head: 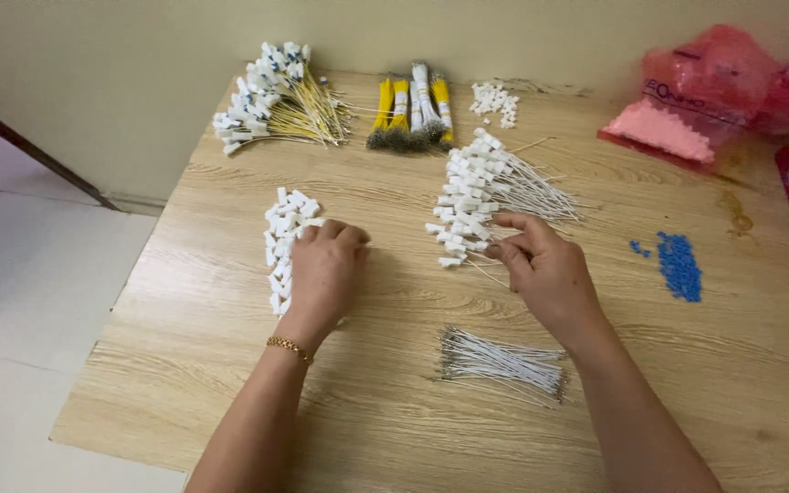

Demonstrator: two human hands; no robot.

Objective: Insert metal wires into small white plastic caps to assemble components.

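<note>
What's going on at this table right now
A person sits at a wooden table sorting small wiring parts. The left hand rests on a pile of loose white plastic connectors. The right hand pinches a thin white wire at the edge of a heap of white wires fitted with connectors. A bundle of bare white wires lies nearer the person.

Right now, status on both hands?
Left hand down on loose white connectors. Right hand pinching a wire at the wired pile. Nothing between them.

Soft even indoor light, faint shadows, slightly soft focus
</note>
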